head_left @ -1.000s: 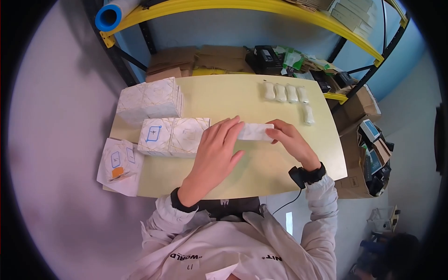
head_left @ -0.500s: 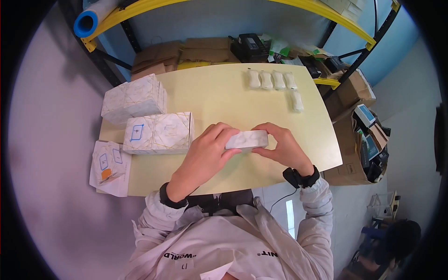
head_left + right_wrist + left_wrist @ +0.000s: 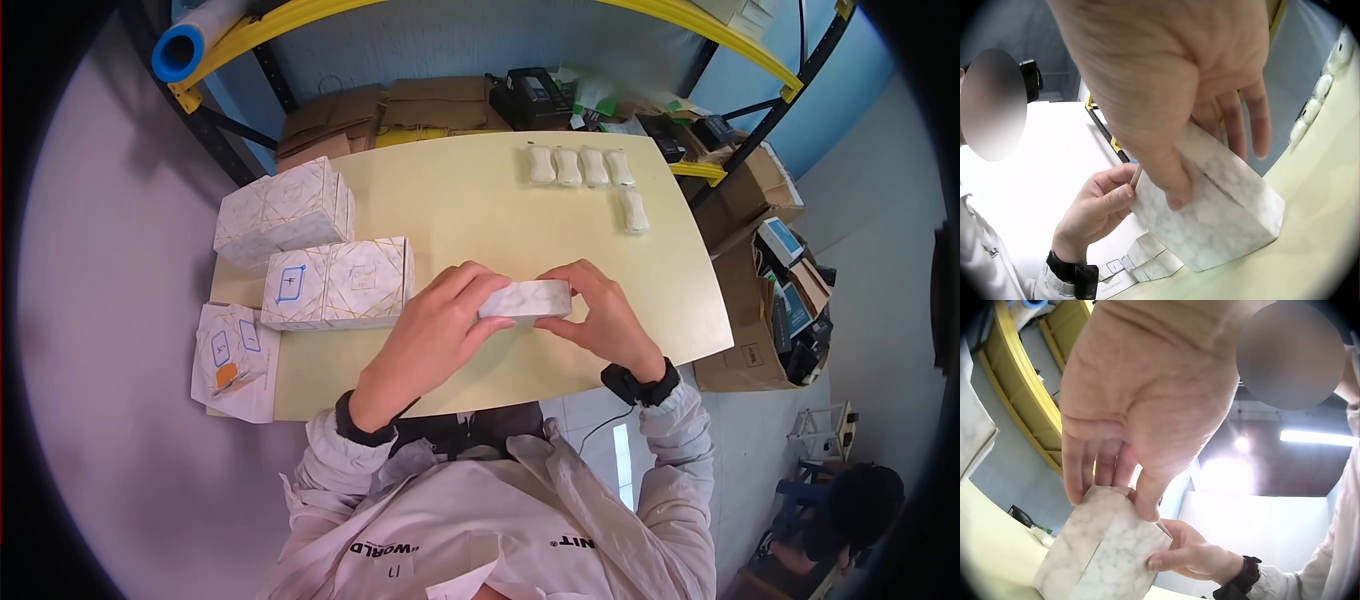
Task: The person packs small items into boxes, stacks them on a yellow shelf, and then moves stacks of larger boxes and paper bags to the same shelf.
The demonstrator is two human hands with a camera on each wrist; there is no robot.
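A marbled white box [image 3: 525,299] is held between both hands above the front middle of the table. The left hand [image 3: 432,318] grips its left end, thumb on the near side and fingers on the far side. At the right end the right hand [image 3: 606,315] pinches it the same way. In the left wrist view, the box [image 3: 1107,544] shows a seam along its marbled face, under the left hand [image 3: 1147,394]. The right wrist view has the right hand's thumb flat on the box [image 3: 1222,212], near a narrow slit.
Marbled boxes with gold lines [image 3: 338,284] stand at the left, more boxes [image 3: 284,212] behind them. A box marked in blue [image 3: 228,348] lies on white sheeting at the left edge. Several small white wrapped packets [image 3: 595,168] lie at the back right. A full carton [image 3: 745,350] stands right of the table [image 3: 460,215].
Over the last second the left hand has gone from lying spread beside the box to gripping its left end. The box has come nearer the body, its narrow face now uppermost.
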